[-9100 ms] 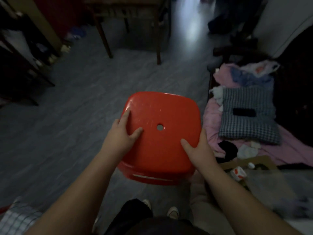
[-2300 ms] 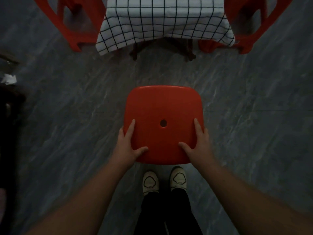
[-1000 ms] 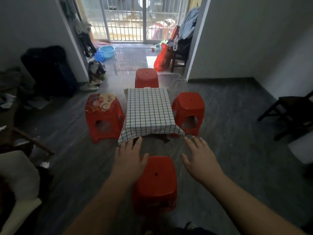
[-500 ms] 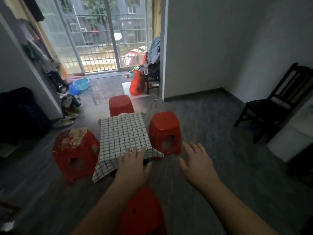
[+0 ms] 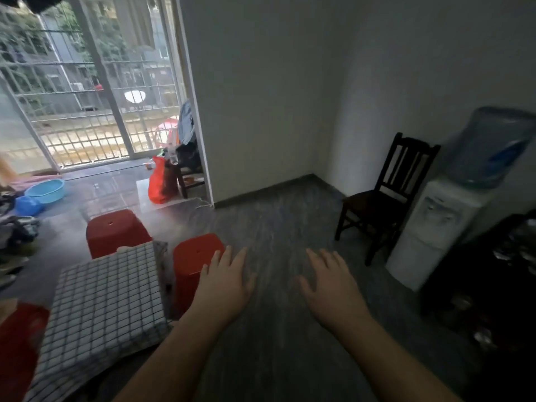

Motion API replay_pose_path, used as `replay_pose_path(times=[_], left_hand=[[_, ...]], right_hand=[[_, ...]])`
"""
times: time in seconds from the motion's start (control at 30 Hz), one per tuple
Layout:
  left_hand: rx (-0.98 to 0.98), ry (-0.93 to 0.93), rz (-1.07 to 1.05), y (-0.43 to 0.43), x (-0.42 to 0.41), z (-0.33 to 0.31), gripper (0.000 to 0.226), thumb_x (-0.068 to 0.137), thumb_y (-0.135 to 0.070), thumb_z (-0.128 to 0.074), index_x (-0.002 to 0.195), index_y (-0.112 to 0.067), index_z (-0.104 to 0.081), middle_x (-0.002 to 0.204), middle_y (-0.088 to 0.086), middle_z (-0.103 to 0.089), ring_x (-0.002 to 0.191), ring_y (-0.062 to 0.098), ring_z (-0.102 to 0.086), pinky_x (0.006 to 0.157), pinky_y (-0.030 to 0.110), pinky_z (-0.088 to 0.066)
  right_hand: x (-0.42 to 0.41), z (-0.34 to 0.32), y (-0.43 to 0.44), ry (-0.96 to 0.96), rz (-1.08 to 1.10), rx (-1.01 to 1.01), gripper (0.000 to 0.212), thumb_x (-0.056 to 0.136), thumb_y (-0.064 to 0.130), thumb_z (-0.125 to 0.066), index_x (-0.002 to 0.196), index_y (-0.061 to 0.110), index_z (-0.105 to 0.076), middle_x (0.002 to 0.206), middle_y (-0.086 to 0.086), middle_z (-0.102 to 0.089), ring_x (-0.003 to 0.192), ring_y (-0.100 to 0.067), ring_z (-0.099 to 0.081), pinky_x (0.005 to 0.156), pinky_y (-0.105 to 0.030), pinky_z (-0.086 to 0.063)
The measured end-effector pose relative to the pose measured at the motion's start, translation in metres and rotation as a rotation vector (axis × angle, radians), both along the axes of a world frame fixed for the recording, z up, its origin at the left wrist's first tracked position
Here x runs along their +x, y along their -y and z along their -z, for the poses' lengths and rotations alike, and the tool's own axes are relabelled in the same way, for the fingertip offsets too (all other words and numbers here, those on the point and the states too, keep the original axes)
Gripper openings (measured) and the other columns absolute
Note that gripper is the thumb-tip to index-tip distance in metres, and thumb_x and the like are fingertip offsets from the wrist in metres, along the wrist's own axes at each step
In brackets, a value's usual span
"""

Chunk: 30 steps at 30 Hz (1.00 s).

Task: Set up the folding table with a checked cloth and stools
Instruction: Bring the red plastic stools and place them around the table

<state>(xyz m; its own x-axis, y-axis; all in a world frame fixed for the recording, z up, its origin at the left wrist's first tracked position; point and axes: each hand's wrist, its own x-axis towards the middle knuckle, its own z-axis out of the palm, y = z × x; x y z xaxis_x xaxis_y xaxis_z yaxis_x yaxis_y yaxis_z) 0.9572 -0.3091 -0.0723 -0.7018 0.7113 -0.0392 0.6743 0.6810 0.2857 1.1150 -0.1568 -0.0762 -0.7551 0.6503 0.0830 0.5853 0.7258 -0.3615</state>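
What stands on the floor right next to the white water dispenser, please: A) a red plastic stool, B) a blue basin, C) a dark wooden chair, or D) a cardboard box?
C: the dark wooden chair stands by the wall right beside the water dispenser, with nothing between them.

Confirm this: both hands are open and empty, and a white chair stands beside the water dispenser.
Wrong colour: the head view shows a dark chair, not a white one. The rest holds: the left hand and right hand are open and empty, and the chair stands beside the water dispenser.
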Motion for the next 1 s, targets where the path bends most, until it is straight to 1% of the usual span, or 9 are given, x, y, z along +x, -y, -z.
replay_pose_path(times=[0.07, 0.17, 0.3, 0.43, 0.6, 0.87, 1.0], left_hand=[[0.010, 0.014, 0.004, -0.033, -0.003, -0.004, 0.066, 0.100, -0.052, -0.038, 0.158, -0.031, -0.012, 0.166, 0.007, -0.008, 0.152, 0.030, -0.007, 0.122, 0.051, -0.014], [-0.006, 0.001, 0.025, -0.073, -0.014, -0.008, 0.068, 0.100, -0.054, -0.037, 0.158, -0.031, -0.011, 0.166, 0.007, -0.007, 0.153, 0.029, -0.006, 0.122, 0.052, -0.015], [-0.016, 0.015, 0.035, -0.118, -0.040, -0.010, 0.069, 0.100, -0.056, -0.038, 0.158, -0.030, -0.011, 0.166, 0.007, -0.007, 0.153, 0.028, -0.005, 0.122, 0.051, -0.015], [-0.009, 0.054, 0.050, -0.159, -0.080, -0.006, 0.069, 0.100, -0.055, -0.037, 0.158, -0.030, -0.010, 0.166, 0.008, -0.007, 0.153, 0.029, -0.004, 0.122, 0.052, -0.014], [0.024, 0.046, 0.108, -0.213, -0.156, -0.002, 0.069, 0.100, -0.056, -0.035, 0.158, -0.028, -0.011, 0.166, 0.008, -0.006, 0.153, 0.030, -0.003, 0.123, 0.052, -0.009], [0.048, 0.032, 0.145, -0.296, -0.294, -0.005, 0.066, 0.100, -0.057, -0.033, 0.157, -0.030, -0.014, 0.166, 0.009, -0.009, 0.153, 0.031, -0.005, 0.122, 0.053, -0.012], [0.021, 0.042, 0.144, -0.333, -0.346, 0.000, 0.068, 0.099, -0.058, -0.036, 0.158, -0.030, -0.014, 0.166, 0.007, -0.009, 0.153, 0.030, -0.004, 0.122, 0.053, -0.013]], right_hand=[[0.000, -0.005, -0.034, 0.001, 0.017, -0.019, 0.067, 0.098, 0.054, -0.039, 0.156, 0.029, -0.020, 0.163, -0.003, -0.022, 0.151, -0.024, -0.010, 0.122, -0.041, -0.018], [-0.008, -0.009, -0.072, -0.010, 0.028, -0.025, 0.067, 0.099, 0.051, -0.043, 0.157, 0.028, -0.019, 0.163, -0.003, -0.021, 0.151, -0.025, -0.009, 0.122, -0.041, -0.017], [-0.029, -0.008, -0.111, 0.005, 0.031, -0.043, 0.067, 0.099, 0.050, -0.042, 0.157, 0.027, -0.018, 0.163, -0.003, -0.020, 0.151, -0.026, -0.009, 0.123, -0.038, -0.014], [-0.066, -0.008, -0.151, 0.004, 0.058, -0.067, 0.066, 0.099, 0.050, -0.041, 0.157, 0.027, -0.018, 0.164, -0.003, -0.019, 0.151, -0.025, -0.008, 0.123, -0.041, -0.015], [-0.135, -0.015, -0.201, 0.014, 0.081, -0.026, 0.066, 0.100, 0.049, -0.040, 0.157, 0.025, -0.017, 0.163, -0.005, -0.019, 0.151, -0.025, -0.009, 0.121, -0.036, -0.009], [-0.257, -0.023, -0.275, -0.031, 0.173, -0.082, 0.067, 0.100, 0.051, -0.041, 0.157, 0.028, -0.015, 0.164, -0.003, -0.017, 0.151, -0.024, -0.007, 0.122, -0.039, -0.012], [-0.306, -0.020, -0.314, -0.019, 0.164, -0.084, 0.067, 0.100, 0.050, -0.042, 0.157, 0.026, -0.016, 0.164, -0.004, -0.018, 0.151, -0.025, -0.008, 0.122, -0.038, -0.011]])
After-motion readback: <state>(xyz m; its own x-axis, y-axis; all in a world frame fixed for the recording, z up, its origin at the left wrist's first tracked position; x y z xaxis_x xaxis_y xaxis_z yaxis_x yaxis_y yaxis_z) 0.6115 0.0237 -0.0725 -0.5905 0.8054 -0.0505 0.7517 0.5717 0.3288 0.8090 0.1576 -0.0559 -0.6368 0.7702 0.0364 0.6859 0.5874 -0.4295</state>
